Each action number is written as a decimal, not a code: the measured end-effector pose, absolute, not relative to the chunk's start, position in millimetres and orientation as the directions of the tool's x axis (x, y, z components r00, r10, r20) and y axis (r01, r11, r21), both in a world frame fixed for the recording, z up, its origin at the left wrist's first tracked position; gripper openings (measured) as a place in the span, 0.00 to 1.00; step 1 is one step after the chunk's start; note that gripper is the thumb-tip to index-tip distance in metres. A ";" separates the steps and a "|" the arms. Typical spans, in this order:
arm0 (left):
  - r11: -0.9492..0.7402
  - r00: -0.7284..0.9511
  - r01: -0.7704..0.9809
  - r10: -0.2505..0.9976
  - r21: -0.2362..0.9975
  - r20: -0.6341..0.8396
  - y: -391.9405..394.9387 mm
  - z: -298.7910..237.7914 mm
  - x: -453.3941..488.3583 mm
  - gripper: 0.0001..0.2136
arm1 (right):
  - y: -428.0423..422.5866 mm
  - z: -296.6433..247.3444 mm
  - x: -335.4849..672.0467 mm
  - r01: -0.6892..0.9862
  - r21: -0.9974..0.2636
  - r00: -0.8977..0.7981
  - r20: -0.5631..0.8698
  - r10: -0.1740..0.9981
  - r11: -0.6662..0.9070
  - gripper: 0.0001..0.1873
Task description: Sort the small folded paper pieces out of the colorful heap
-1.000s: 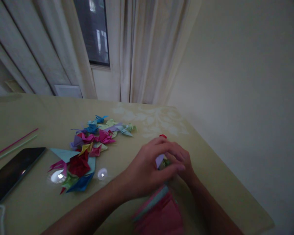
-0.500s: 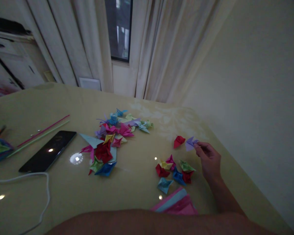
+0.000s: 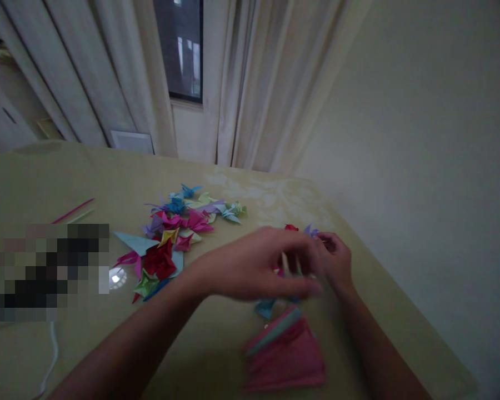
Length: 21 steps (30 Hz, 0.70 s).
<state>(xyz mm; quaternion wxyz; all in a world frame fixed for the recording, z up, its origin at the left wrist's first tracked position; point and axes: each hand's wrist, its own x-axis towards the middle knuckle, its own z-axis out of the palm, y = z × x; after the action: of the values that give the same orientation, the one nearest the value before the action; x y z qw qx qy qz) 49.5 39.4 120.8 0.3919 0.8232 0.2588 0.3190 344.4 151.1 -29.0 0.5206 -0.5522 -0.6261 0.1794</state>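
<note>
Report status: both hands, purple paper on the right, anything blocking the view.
Right hand pinching purple paper by its tip. Left hand blurred, grip unclear. It partly hides folded papers.

Purple origami [image 3: 309,230] is paper, the tabletop [image 3: 87,175] glossy.

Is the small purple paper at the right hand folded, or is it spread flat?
Folded: the purple paper shows pointed tips beside the fingers of the right hand; part is hidden.
</note>
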 end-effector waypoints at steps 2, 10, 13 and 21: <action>-0.485 0.374 0.620 0.874 0.617 0.311 72.2 85.0 41.0 0.07 | 152.3 -28.7 347.8 0.535 -0.794 0.167 0.434 0.886 0.288 0.23; -0.051 0.041 0.997 0.985 0.059 0.165 114.7 -3.3 -4.3 0.22 | 158.4 -33.9 349.6 0.595 -0.767 0.146 0.396 0.907 0.239 0.25; -0.094 0.085 0.993 0.988 0.069 0.127 119.2 3.0 -10.5 0.19 | 160.7 -38.2 348.7 0.584 -0.773 0.113 0.378 0.919 0.247 0.25; -0.276 0.213 0.879 0.957 0.389 0.197 120.7 1.9 20.6 0.13 | 162.2 -42.8 347.4 0.575 -0.779 0.105 0.371 0.923 0.248 0.21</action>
<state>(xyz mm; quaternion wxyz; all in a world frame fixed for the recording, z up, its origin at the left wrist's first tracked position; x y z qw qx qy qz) 20.6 120.7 1.9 0.0966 0.7729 0.5939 0.2015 347.4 162.2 -42.8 0.4607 -0.5834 -0.6418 0.1885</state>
